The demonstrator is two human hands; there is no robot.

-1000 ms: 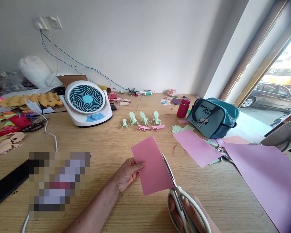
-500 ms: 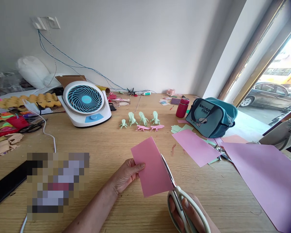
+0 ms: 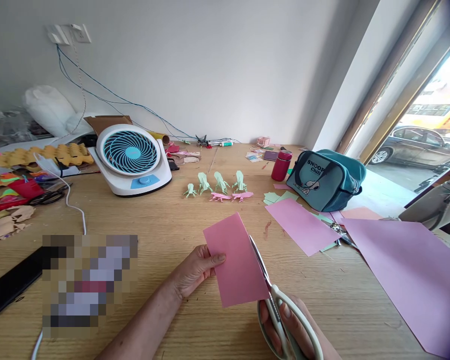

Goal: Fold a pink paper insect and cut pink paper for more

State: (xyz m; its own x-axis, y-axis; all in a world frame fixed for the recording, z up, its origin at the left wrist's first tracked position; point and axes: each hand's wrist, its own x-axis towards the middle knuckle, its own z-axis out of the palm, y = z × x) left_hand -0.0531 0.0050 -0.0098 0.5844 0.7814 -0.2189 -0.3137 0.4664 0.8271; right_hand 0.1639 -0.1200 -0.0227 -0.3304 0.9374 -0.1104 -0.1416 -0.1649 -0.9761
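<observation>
My left hand (image 3: pixel 199 272) pinches a pink sheet of paper (image 3: pixel 240 267) by its left edge, thumb on top, and holds it above the table. In my right hand (image 3: pixel 290 325) is a pair of scissors (image 3: pixel 272 295) with pale handles, my fingers through the loops. Their blades point up and away, lying along the right edge of the pink paper. Whether the blades are cutting into the edge or only touching it I cannot tell. Beyond the paper stand several pale green folded paper insects (image 3: pixel 221 183) and two pink ones (image 3: pixel 242 196).
To the right lie a pink sheet (image 3: pixel 303 225) and a larger one (image 3: pixel 408 275). A teal bag (image 3: pixel 324 182) and a red bottle (image 3: pixel 281 166) stand behind. On the left are a white fan (image 3: pixel 131 157), a black object (image 3: pixel 15 280) and a blurred-out patch (image 3: pixel 90 280).
The paper has tilted very slightly beside the scissors, and its top corner sits a little further right. Both hands keep their grips. The rest of the view shifts only slightly.
</observation>
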